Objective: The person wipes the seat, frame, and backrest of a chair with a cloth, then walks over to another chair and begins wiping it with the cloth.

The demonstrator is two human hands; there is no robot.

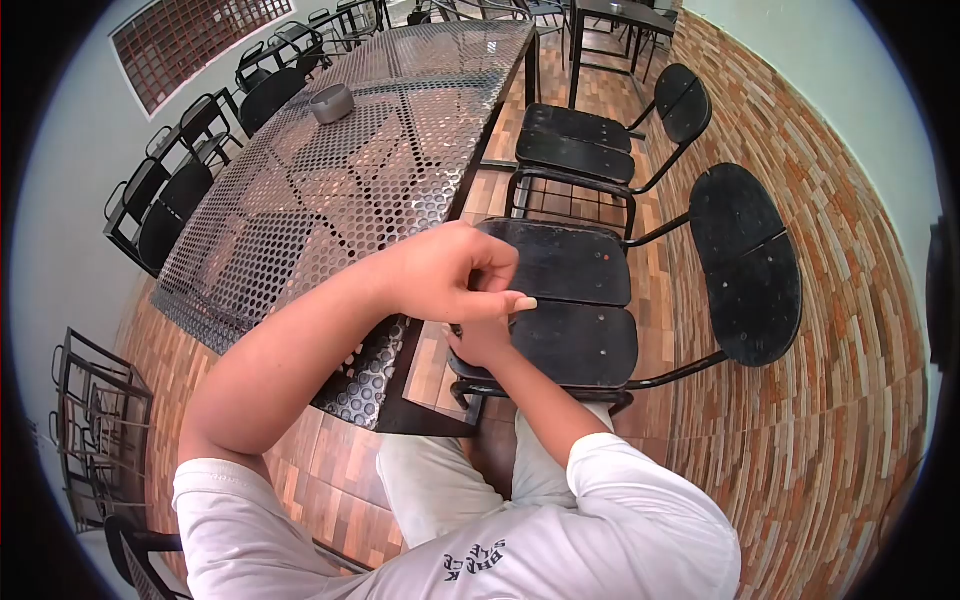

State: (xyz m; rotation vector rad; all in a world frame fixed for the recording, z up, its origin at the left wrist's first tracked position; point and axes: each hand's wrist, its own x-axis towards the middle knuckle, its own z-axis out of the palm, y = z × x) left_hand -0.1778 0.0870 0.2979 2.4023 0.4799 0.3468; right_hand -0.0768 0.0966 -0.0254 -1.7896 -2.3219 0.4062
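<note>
My left hand (455,275) reaches across from the left, its fingers curled inward and the thumb stretched to the right. Whatever may lie inside those fingers is hidden. Just below it, partly covered by it, is my right hand (485,343) with bent fingers. A small dark patch shows by the right fingertips, too little of it to name. Both hands are over the left side of a black chair seat (575,345), close to the corner of a perforated metal table (370,385). Whether the right hand touches the seat I cannot tell.
A grey round ashtray (332,103) stands on the table. Another black chair (575,155) is farther along its right side, and several chairs line the left. A metal rack-like frame (100,400) stands at left. A brick-patterned wall (800,430) rises at right.
</note>
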